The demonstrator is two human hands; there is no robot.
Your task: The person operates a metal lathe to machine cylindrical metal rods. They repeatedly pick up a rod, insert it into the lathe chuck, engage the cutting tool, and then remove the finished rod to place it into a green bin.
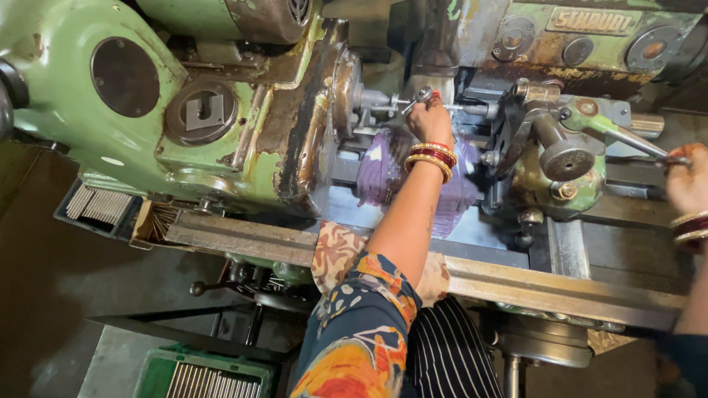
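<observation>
My left hand reaches into the middle of a worn green lathe, its fingers closed on a small metal piece next to the thin rod held in the chuck. Gold and red bangles circle that wrist. My right hand grips the end of a long metal lever on the green tool head at the right. A purple cloth lies under my left arm on the machine bed.
A steel rail runs along the front of the lathe. A tray of thin metal rods sits at the left. Below stand a green crate of rods and a small lever with a ball knob.
</observation>
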